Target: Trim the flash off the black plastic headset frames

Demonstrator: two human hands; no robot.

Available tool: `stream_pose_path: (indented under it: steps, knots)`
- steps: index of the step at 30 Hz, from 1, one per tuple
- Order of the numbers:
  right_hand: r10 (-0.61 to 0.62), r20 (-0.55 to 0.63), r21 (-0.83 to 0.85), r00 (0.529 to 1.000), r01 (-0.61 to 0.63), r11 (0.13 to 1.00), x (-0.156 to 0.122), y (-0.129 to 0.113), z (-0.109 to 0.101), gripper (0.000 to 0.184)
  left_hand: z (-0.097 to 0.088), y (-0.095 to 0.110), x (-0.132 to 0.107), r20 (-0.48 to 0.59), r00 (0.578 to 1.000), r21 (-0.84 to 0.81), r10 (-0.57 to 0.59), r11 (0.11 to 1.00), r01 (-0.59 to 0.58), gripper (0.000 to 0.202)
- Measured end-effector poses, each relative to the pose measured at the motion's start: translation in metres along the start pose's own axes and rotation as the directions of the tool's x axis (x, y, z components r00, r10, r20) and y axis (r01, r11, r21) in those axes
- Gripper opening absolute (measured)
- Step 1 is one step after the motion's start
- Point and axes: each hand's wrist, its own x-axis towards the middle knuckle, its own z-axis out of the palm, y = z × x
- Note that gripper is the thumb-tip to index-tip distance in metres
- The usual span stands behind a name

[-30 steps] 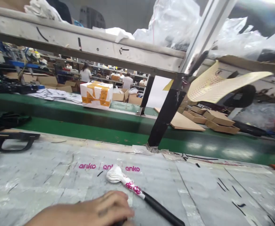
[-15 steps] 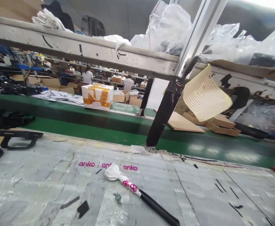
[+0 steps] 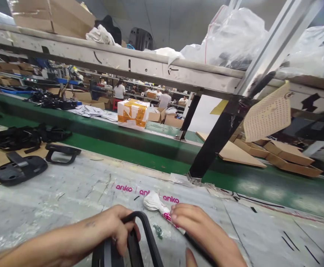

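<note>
left hand [image 3: 114, 228] is curled tight round a black plastic frame [image 3: 139, 237] at the near edge of the workbench [image 3: 67, 193], looks stiff and light so grab the bar; right hand [image 3: 203, 231] rests loosely on the cloth-tipped tool [image 3: 157, 203].

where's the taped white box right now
The taped box sits on the far green conveyor, left of centre in the head view, beside scattered papers.
</note>
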Motion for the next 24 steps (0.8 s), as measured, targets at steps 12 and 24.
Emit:
stream_pose_path:
  steps: [12, 24]
  knots:
    - [-0.024, 0.521, 0.122, 0.853, -0.047, 0.991, -0.008, 0.015, 0.067, 0.005, 0.018, 0.017, -0.002, 0.219, 0.834, 0.665, 0.506, 0.548, -0.507, 0.054]
    - [0.286, 0.766, 0.567, 0.576, -0.815, 0.12, 0.008, 0.005, 0.068, 0.013, 0.028, -0.042, 0.002, 0.528, 0.441, 0.849, 0.726, -0.437, -0.298, 0.047]
